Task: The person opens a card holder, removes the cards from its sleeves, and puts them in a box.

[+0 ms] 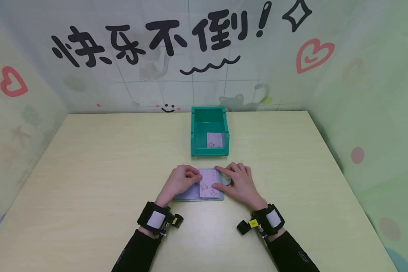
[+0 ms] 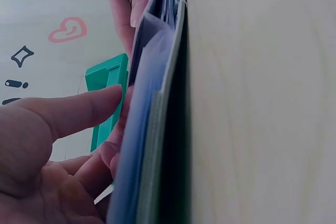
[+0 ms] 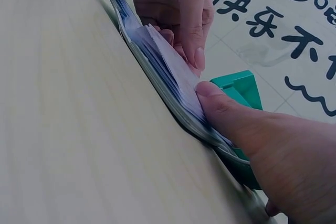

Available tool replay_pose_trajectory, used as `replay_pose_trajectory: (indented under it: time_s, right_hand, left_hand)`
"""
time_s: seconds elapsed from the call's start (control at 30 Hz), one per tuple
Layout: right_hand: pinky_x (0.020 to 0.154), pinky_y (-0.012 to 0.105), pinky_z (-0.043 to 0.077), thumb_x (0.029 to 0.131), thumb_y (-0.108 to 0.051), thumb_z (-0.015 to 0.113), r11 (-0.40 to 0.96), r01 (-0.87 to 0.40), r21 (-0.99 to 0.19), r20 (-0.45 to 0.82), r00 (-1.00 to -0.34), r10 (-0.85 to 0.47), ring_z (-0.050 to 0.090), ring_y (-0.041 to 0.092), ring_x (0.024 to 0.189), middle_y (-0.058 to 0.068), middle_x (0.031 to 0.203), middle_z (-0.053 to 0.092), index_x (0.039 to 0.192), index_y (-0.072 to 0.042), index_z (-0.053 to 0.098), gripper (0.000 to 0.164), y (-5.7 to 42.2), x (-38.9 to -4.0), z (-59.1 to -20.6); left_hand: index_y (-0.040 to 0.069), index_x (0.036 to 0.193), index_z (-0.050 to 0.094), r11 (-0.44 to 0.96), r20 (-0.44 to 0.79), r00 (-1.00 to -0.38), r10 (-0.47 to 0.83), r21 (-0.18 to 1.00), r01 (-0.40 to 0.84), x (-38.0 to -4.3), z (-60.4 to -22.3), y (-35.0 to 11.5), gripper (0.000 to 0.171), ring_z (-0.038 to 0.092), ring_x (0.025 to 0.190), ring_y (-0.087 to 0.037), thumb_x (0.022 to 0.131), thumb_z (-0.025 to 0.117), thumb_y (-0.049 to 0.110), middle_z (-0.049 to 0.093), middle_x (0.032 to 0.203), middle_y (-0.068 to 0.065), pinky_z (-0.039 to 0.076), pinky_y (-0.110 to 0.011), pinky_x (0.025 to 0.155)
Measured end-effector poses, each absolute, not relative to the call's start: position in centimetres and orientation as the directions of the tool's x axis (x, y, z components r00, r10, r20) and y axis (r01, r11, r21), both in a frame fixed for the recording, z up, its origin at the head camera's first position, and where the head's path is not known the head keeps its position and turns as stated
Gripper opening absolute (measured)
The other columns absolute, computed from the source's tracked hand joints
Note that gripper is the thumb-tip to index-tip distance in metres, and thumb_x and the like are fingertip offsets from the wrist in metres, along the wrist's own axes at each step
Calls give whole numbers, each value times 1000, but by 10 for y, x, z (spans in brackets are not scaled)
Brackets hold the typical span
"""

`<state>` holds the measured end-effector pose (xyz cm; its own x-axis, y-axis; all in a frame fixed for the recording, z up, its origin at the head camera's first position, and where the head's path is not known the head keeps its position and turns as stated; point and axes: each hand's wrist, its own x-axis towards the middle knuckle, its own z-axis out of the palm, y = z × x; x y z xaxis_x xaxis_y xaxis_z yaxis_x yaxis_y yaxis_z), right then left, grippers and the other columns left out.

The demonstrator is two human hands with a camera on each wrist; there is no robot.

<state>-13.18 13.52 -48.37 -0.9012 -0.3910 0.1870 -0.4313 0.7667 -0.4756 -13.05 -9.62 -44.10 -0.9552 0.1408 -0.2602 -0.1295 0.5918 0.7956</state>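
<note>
A small card album (image 1: 190, 194) with clear sleeve pages lies spread on the table, a pale pink printed card page (image 1: 208, 185) on top. At that page's left edge, my left hand (image 1: 182, 179) pinches with thumb and curled fingers. My right hand (image 1: 239, 185) rests on the page's right side, its thumb pressing the face and its index finger reaching to the upper edge. The right wrist view shows the layered pages (image 3: 163, 69) edge-on, with the right thumb on the top one. In the left wrist view, the bluish sleeves (image 2: 142, 108) bow up from the cover.
A green open-front bin (image 1: 210, 152) stands behind the album, holding a pink card (image 1: 214, 140). Pale wooden table (image 1: 105, 158) extends around both, with a printed backdrop (image 1: 129, 87) at its rear and sides. Each wrist carries a strapped camera.
</note>
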Motion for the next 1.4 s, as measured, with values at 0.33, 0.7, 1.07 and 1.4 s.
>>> replay_pose_trajectory:
  time_s: [0.33, 0.7, 1.07, 1.4]
  right_hand:
    - [87, 40, 24, 86, -50, 75, 755, -452, -474, 173, -889, -424, 38, 20, 97, 0, 99, 50, 140, -29, 61, 60, 138, -133, -485]
    - [87, 40, 24, 86, -51, 74, 758, -451, -471, 162, -889, -428, 38, 20, 97, -1, 99, 49, 139, -30, 61, 59, 138, -133, -485]
    - [86, 40, 24, 85, -50, 75, 755, -465, -462, 185, -883, -430, 38, 20, 96, 0, 99, 49, 139, -29, 62, 59, 137, -133, -485]
    - [87, 41, 25, 85, -51, 74, 757, -462, -462, 182, -885, -428, 39, 21, 98, 0, 100, 50, 139, -29, 62, 59, 138, -134, -487]
  left_hand:
    - [3, 109, 72, 590, -274, -950, 148, 796, -137, -132, -443, -95, 22, 62, 79, -16, 92, 73, 17, 75, 81, -4, 42, -26, 74]
    - [0, 117, 68, 572, -293, -942, 164, 806, -151, -132, -440, -99, 30, 58, 77, -16, 94, 70, 20, 69, 83, -7, 41, -25, 70]
    - [0, 116, 67, 577, -304, -943, 136, 798, -174, -132, -441, -99, 31, 57, 73, -17, 91, 74, 17, 62, 73, -4, 38, -26, 68]
    - [0, 124, 66, 585, -322, -937, 133, 789, -188, -134, -435, -108, 35, 61, 76, -17, 93, 71, 15, 71, 87, -8, 44, -24, 69]
